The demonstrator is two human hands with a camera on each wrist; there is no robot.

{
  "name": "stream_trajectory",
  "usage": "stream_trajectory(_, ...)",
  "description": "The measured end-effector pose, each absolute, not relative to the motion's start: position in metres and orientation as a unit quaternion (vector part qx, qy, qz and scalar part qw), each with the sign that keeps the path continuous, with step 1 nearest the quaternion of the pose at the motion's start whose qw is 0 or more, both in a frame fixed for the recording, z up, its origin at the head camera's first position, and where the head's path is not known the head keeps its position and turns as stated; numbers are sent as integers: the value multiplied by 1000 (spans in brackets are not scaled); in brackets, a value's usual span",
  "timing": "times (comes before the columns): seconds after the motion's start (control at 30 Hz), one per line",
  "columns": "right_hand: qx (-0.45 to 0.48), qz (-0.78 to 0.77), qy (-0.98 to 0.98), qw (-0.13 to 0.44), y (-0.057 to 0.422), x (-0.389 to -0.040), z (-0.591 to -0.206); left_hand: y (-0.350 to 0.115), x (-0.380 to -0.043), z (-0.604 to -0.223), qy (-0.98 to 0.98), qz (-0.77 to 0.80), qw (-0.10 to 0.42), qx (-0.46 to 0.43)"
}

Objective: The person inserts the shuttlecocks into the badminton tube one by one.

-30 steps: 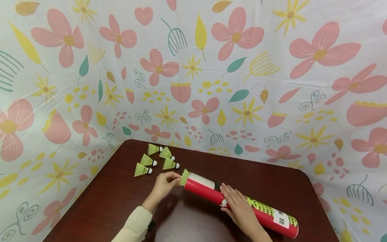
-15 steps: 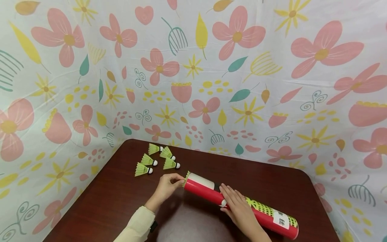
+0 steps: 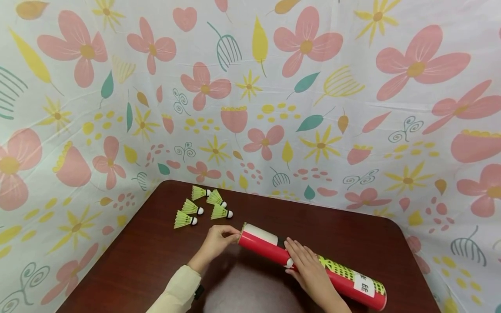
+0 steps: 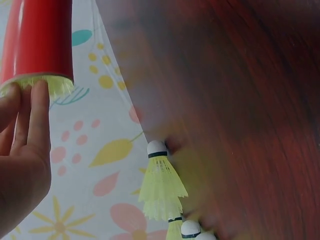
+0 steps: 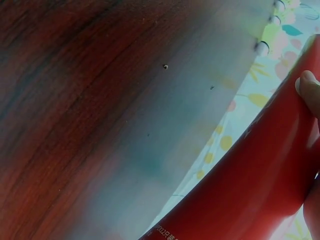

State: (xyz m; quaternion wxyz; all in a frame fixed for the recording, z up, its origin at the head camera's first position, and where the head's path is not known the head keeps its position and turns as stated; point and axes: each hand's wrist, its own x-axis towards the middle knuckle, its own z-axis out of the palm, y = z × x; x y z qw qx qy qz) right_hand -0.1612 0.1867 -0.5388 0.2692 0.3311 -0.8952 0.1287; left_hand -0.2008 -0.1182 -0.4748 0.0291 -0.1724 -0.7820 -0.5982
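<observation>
A red shuttlecock tube [image 3: 263, 248] lies slantwise over the table, its mouth toward my left hand [image 3: 216, 244] and raised, its far end at the lower right. At that mouth my left thumb and fingers pinch the pale yellow-green skirt of a shuttlecock [image 4: 59, 86]. Only the skirt's edge shows; the rest of it is hidden inside the tube. My right hand [image 3: 309, 273] grips the tube around its middle, fingers across the top and thumb on the near side. The right wrist view has the red wall of the tube with part of that hand.
Several yellow-green shuttlecocks with white heads [image 3: 191, 208] lie on the dark wooden table [image 3: 332, 226], left of the tube mouth. A flower-printed cloth [image 3: 250, 108] hangs behind the table and along its sides. A white label [image 3: 364, 283] is on the tube's lower end.
My left hand has pushed the shuttlecock rightward into the tube, so its skirt, which stuck out well past the rim, barely shows. My right hand and the tube have stayed in place.
</observation>
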Motion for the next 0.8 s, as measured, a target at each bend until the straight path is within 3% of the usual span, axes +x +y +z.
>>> stream_trajectory(0.5, 338, 123, -893, 273, 190, -163, -538, -125, -208, -479, -752, -631, -18, -189)
stream_trajectory(0.8, 331, 122, -897, 267, 189, -161, -537, -121, -216, -498, -767, -613, 0, -188)
